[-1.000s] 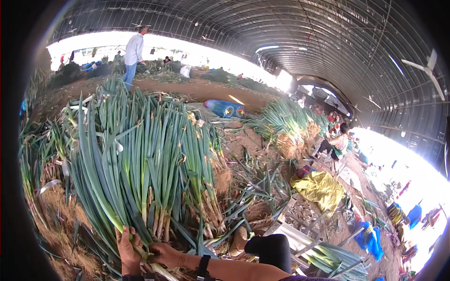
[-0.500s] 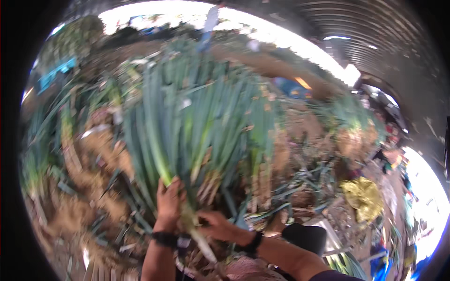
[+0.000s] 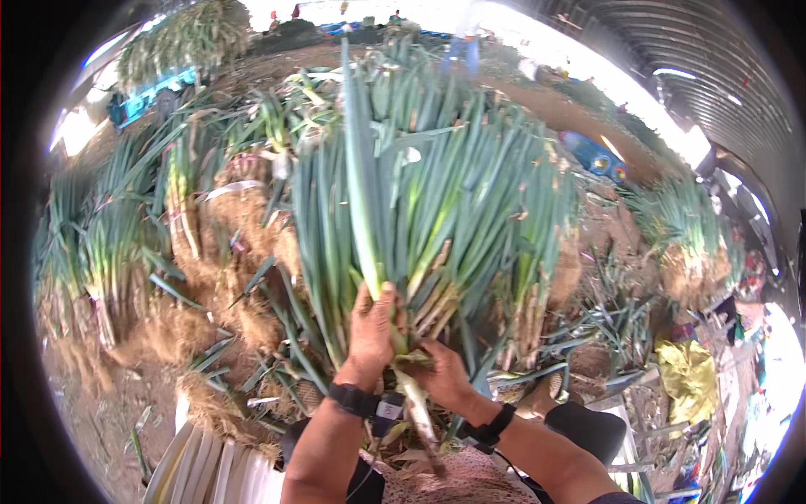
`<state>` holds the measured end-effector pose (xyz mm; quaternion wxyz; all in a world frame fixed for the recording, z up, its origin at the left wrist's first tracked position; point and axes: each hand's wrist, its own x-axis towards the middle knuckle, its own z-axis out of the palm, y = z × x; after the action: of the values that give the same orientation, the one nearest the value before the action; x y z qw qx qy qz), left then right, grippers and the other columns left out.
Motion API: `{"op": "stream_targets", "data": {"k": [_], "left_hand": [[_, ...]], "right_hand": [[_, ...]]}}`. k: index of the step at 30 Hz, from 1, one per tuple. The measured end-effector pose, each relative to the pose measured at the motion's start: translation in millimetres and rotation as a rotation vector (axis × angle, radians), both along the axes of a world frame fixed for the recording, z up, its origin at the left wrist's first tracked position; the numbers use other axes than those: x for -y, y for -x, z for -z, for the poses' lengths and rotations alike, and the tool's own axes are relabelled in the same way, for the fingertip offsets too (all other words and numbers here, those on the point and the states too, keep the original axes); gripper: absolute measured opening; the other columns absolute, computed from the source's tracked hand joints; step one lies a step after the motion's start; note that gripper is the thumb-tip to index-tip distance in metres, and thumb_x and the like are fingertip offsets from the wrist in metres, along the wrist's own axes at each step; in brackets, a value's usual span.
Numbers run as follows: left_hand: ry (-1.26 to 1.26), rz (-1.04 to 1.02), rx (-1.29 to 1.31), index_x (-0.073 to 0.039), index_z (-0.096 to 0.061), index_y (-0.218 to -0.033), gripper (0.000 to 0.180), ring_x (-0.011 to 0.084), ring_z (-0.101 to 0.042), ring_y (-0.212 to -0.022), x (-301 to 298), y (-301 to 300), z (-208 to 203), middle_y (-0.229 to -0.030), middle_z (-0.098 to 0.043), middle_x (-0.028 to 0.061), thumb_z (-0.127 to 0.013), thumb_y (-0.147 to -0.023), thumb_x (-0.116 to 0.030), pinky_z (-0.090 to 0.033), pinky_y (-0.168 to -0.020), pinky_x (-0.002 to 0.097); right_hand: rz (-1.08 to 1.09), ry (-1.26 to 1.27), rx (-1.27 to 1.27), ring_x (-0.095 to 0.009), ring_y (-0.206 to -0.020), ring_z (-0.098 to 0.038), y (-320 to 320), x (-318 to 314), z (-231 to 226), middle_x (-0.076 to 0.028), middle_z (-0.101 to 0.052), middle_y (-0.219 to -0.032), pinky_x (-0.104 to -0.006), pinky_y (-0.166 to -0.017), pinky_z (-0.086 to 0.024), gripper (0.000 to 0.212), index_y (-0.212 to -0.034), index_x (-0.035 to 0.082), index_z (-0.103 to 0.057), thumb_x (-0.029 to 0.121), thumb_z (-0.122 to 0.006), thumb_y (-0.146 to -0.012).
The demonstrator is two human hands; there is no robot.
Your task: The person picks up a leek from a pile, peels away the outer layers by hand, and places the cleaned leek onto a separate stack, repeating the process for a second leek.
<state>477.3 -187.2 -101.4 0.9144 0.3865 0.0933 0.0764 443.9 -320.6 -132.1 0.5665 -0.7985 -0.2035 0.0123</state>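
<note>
A long green onion (image 3: 361,210) stands tilted in front of me, its pointed green leaf reaching up and its pale root end slanting down toward my lap. My left hand (image 3: 371,332) is wrapped round its stem where green turns to white. Just below and to the right, my right hand (image 3: 442,375) has its fingers bent against the stem, pinching a loose outer leaf (image 3: 411,357); its fingertips are partly hidden. Behind both hands spreads a big heap of unpeeled green onions (image 3: 470,193). White peeled stalks (image 3: 197,466) lie side by side at the lower left.
Tied bundles of green onions (image 3: 180,189) with soil-covered roots stand at the left. Leaf scraps (image 3: 600,328) litter the ground at right, near a yellow sack (image 3: 687,382). My dark-clad knee (image 3: 588,433) is at lower right. A blue vehicle (image 3: 155,97) carries a load at far left.
My view has turned left, so the scene has shifted right and sharpened. The held green onion now stands more upright. Both hands are still on it.
</note>
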Motion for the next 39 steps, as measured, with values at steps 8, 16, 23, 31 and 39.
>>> {"op": "stream_targets", "data": {"k": [8,16,23,31,39], "left_hand": [[0.002,0.039,-0.014,-0.011,-0.054,-0.104,0.022,0.007,-0.045,-0.052,23,-7,-6,-0.069,-0.05,-0.0014,-0.058,-0.087,-0.025,-0.038,-0.042,0.0215],[-0.07,-0.105,-0.059,-0.011,-0.046,-0.094,0.016,0.0118,-0.048,-0.054,-8,-15,-11,-0.072,-0.051,0.0022,-0.051,-0.091,-0.025,-0.04,-0.044,0.0255],[-0.018,-0.073,-0.065,-0.01,-0.048,-0.092,0.015,0.0102,-0.044,-0.045,-12,-12,-15,-0.067,-0.048,0.0009,-0.054,-0.089,-0.023,-0.037,-0.037,0.0243],[-0.061,-0.333,-0.115,-0.014,-0.05,-0.098,0.02,0.0074,-0.045,-0.047,-53,-13,-25,-0.068,-0.048,-0.0017,-0.059,-0.086,-0.027,-0.039,-0.038,0.0209],[-0.002,-0.333,0.046,-0.013,-0.046,-0.094,0.021,0.0095,-0.044,-0.05,-43,-7,-21,-0.073,-0.048,0.0014,-0.056,-0.088,-0.031,-0.038,-0.042,0.0237]], "right_hand": [[-0.065,0.129,-0.122,-0.012,-0.081,-0.054,6,22,-37,-0.006,-0.059,-0.087,-0.0267,-0.072,-0.045,0.016,-0.089,0.0,-0.056,0.0,-0.064,-0.076],[-0.138,-0.211,-0.169,-0.01,-0.082,-0.051,9,22,-28,-0.004,-0.056,-0.089,-0.0253,-0.069,-0.044,0.015,-0.094,0.001,-0.055,0.0,-0.061,-0.08],[-0.546,0.155,-0.045,-0.014,-0.08,-0.055,11,49,-52,-0.005,-0.057,-0.086,-0.0269,-0.071,-0.045,0.018,-0.091,0.004,-0.053,0.006,-0.065,-0.078],[-1.03,1.159,-0.662,-0.031,-0.092,-0.057,86,155,13,-0.017,-0.06,-0.099,-0.04,-0.082,-0.044,0.037,-0.107,0.007,-0.058,0.034,-0.054,-0.081],[-0.226,0.803,-0.43,-0.028,-0.086,-0.062,34,121,9,-0.017,-0.063,-0.096,-0.0363,-0.077,-0.049,0.044,-0.115,0.007,-0.055,0.036,-0.058,-0.082]]}}
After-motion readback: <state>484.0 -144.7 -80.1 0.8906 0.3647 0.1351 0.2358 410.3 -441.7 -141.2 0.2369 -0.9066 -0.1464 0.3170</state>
